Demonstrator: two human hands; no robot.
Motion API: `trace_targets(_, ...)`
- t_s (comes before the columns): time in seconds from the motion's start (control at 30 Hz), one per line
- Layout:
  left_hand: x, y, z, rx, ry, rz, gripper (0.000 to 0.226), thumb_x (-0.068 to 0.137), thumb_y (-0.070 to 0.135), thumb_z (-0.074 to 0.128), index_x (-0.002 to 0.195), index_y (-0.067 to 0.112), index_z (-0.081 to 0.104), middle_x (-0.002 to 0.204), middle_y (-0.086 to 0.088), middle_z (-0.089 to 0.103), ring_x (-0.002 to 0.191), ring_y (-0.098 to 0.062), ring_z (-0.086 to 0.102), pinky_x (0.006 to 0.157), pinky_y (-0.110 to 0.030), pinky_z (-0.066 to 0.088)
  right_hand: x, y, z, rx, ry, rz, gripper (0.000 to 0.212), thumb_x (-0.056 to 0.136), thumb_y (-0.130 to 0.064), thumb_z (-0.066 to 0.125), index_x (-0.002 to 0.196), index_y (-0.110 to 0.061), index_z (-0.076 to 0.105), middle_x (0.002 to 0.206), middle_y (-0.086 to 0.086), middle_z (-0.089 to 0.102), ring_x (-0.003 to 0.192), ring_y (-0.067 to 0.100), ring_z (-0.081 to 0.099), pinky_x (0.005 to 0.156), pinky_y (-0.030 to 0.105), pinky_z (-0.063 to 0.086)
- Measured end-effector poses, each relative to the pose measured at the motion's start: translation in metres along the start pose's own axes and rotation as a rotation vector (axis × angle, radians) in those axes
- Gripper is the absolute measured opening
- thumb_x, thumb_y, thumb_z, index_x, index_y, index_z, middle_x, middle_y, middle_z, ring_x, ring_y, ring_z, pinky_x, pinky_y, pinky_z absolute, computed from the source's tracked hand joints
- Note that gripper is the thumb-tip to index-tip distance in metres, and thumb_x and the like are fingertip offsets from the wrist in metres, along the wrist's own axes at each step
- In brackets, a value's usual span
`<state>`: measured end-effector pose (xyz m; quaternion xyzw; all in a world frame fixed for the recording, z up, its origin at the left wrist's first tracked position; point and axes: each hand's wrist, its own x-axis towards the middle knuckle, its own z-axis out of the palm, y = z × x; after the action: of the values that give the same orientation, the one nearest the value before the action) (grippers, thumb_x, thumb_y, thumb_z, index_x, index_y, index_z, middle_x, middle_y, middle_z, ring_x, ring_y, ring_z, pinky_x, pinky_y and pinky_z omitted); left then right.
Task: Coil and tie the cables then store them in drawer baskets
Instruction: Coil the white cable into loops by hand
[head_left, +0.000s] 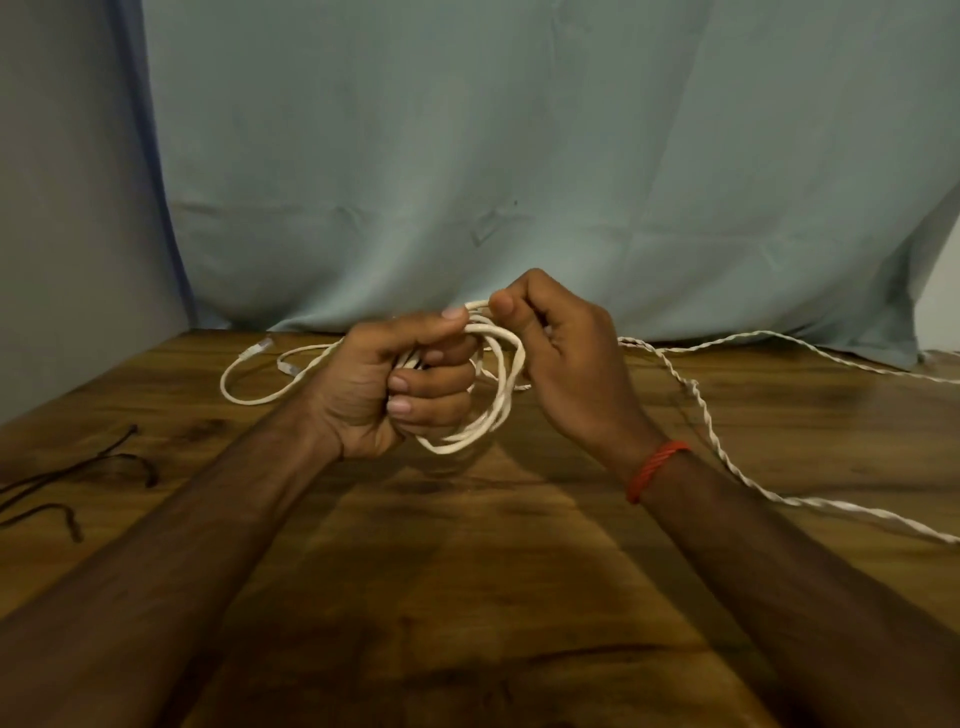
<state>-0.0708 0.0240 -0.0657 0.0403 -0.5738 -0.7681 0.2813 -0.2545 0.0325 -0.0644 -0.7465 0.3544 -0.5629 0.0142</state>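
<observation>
A white cable coil (491, 415) of several loops hangs above the middle of the wooden table (467, 545). My left hand (395, 389) is clenched around the bundle. My right hand (561, 358) pinches a strand of the same cable at the top of the coil, thumb against fingertip. A loose tail of white cable (249, 395) with a clear plug (260, 347) lies on the table left of my hands. No drawer basket is in view.
A twisted white cord (722, 452) runs across the table's right side to the edge. Thin black ties (67, 483) lie at the left edge. A pale blue cloth (519, 182) hangs behind the table.
</observation>
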Motion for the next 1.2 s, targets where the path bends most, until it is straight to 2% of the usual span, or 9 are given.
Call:
trace_targets(0.17,0.002,0.001,-0.005,-0.109,-0.017,0.016,0.034,0.093,0.027,0.062,0.065,0.014,0.050,0.044,0.007,0.027,0.038,-0.008,0.028,0.039,-0.022,0.016,0.000,-0.006,0.007,0.241,-0.048,0.253,0.039,0.099,-0.047,0.049,0.087,-0.010,0.054,0.066,0.006,0.058,0.060,0.024,0.054,0.063,0.051,0.051)
trace_targets(0.3,0.009,-0.003,-0.007,0.036,0.292,0.145,0.037,0.083,0.029,0.071,0.059,0.019,0.044,0.038,0.010,0.031,0.032,-0.004,0.034,0.033,-0.016,0.023,0.003,-0.006,0.003,0.261,-0.103,0.368,0.030,0.105,-0.038,0.046,0.107,-0.013,0.061,0.066,-0.002,0.064,0.058,0.009,0.061,0.062,0.038,0.051)
trace_targets(0.4,0.015,-0.011,-0.007,0.116,0.520,0.250,0.039,0.091,0.029,0.060,0.061,0.018,0.038,0.039,0.008,0.028,0.031,-0.006,0.030,0.035,-0.013,0.021,-0.002,-0.007,0.009,0.233,-0.164,0.390,0.041,0.108,-0.037,0.037,0.107,-0.010,0.069,0.065,-0.009,0.059,0.059,0.003,0.054,0.063,0.027,0.043)
trace_targets(0.6,0.020,-0.019,-0.003,0.246,0.700,0.382,0.042,0.095,0.032,0.060,0.059,0.017,0.044,0.044,0.003,0.028,0.036,-0.011,0.034,0.039,-0.018,0.028,-0.002,-0.012,0.008,0.329,-0.255,0.461,0.059,0.090,-0.069,0.033,0.107,-0.026,0.069,0.077,-0.009,0.070,0.072,0.003,0.067,0.068,0.026,0.051)
trace_targets(0.7,0.020,-0.021,-0.004,0.252,0.701,0.398,0.040,0.094,0.034,0.062,0.061,0.017,0.047,0.044,0.003,0.031,0.037,-0.012,0.038,0.040,-0.020,0.032,-0.003,-0.003,0.008,0.209,-0.244,0.317,0.030,0.098,-0.037,0.060,0.120,-0.018,0.063,0.082,-0.007,0.069,0.078,0.012,0.068,0.072,0.039,0.056)
trace_targets(0.83,0.022,-0.017,0.000,0.221,0.753,0.370,0.035,0.085,0.040,0.068,0.063,0.016,0.055,0.044,0.004,0.033,0.038,-0.011,0.041,0.039,-0.019,0.036,0.007,-0.001,-0.005,0.387,-0.306,0.354,0.027,0.098,-0.005,0.060,0.125,-0.006,0.062,0.072,-0.003,0.063,0.064,0.007,0.061,0.061,0.026,0.050)
trace_targets(1.0,0.024,-0.020,0.002,0.233,0.771,0.339,0.033,0.084,0.040,0.067,0.070,0.013,0.054,0.046,0.003,0.033,0.039,-0.010,0.044,0.039,-0.018,0.037,0.011,-0.004,-0.012,0.866,-0.319,0.647,0.025,0.098,-0.002,0.055,0.120,0.008,0.062,0.062,0.003,0.057,0.057,0.012,0.054,0.058,0.023,0.052)
trace_targets(1.1,0.025,-0.026,0.000,0.340,0.757,0.359,0.036,0.089,0.039,0.062,0.070,0.012,0.050,0.047,0.000,0.035,0.042,-0.013,0.046,0.042,-0.021,0.040,0.010,-0.009,-0.009,1.011,-0.283,0.782,0.017,0.099,0.001,0.050,0.110,0.002,0.062,0.061,0.006,0.052,0.053,0.015,0.053,0.057,0.029,0.056)
trace_targets(1.2,0.025,-0.030,-0.002,0.463,0.736,0.397,0.038,0.089,0.041,0.060,0.066,0.013,0.049,0.051,-0.005,0.041,0.047,-0.017,0.053,0.049,-0.026,0.046,0.007,-0.012,-0.003,0.983,-0.172,0.807,0.015,0.095,0.002,0.048,0.088,-0.006,0.058,0.056,0.001,0.040,0.040,0.009,0.035,0.041,0.023,0.037)
